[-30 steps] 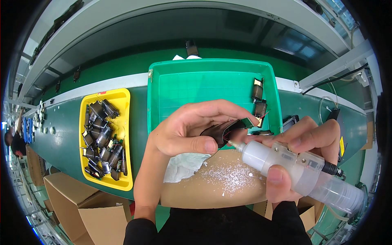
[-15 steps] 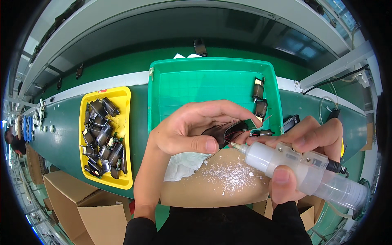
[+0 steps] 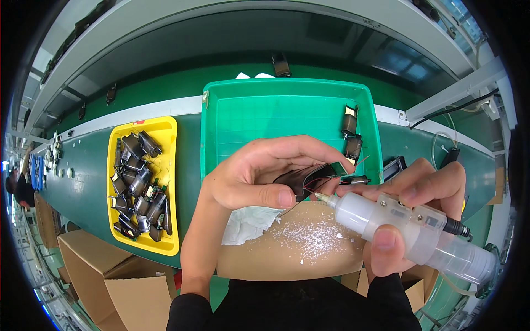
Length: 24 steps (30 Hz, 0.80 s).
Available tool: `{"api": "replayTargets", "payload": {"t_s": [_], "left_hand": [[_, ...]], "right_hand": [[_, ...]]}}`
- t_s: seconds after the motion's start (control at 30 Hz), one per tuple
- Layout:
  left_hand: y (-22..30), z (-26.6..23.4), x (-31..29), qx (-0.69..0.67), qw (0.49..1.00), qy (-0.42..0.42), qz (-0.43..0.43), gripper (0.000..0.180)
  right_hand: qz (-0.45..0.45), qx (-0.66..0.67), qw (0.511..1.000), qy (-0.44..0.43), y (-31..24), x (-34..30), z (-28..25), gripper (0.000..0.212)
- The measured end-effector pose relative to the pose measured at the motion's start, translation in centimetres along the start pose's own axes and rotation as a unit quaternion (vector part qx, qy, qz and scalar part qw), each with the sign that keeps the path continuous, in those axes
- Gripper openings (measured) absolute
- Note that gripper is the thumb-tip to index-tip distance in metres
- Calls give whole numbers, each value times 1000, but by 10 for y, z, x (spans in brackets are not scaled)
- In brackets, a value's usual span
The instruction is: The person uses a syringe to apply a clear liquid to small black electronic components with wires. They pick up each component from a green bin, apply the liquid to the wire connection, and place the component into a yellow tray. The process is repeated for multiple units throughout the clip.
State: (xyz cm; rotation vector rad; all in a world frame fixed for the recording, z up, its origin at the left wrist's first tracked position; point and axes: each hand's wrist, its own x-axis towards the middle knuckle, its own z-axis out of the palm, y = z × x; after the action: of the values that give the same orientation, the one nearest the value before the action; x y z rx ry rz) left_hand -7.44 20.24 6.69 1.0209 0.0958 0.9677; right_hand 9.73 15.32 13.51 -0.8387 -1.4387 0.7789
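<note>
In my left hand [image 3: 251,171], closed between thumb and fingers, is a dark translucent plastic housing [image 3: 301,177] with thin red wires and a green edge at its open end. My right hand [image 3: 408,220] wraps round a clear glue dispensing syringe [image 3: 381,220], fitted with a black cable and a hose at its rear. The syringe's narrow tip [image 3: 323,196] points at the housing's wired opening, very close to it; whether they touch I cannot tell. Both hands are over the near edge of a green tray [image 3: 276,88].
Several similar dark housings fill a yellow tray [image 3: 175,165] on the left. More housings [image 3: 350,121] lie along the green tray's right side. Before me, brown cardboard [image 3: 265,262] carries white crumbs and a crumpled white cloth [image 3: 248,223]. An open carton [image 3: 105,265] stands lower left.
The syringe and my right hand have shifted slightly to the right. The left hand keeps the housing almost still. Housings on the far green belt have moved a little to the right.
</note>
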Motion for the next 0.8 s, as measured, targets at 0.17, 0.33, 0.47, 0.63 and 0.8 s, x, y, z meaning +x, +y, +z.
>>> {"api": "replayTargets", "payload": {"t_s": [0.17, 0.33, 0.47, 0.63, 0.8], "left_hand": [[-1, -2, 0, -4, 1000, -7, -3, 62], [12, -1, -6, 67, 997, 31, 4, 55], [47, -8, -44, 491, 864, 109, -24, 45], [89, 10, -136, 732, 569, 357, -118, 42], [101, -4, -148, 827, 348, 424, -121, 36]], "right_hand": [[-18, -15, 999, 23, 5, -2, 1, 50], [-4, -20, 998, 59, -19, -3, 5, 49], [-52, -34, 996, 61, -15, -4, -11, 46], [-61, -55, 993, 84, -18, 0, -20, 42], [-51, -51, 992, 101, -22, 7, -27, 40]]}}
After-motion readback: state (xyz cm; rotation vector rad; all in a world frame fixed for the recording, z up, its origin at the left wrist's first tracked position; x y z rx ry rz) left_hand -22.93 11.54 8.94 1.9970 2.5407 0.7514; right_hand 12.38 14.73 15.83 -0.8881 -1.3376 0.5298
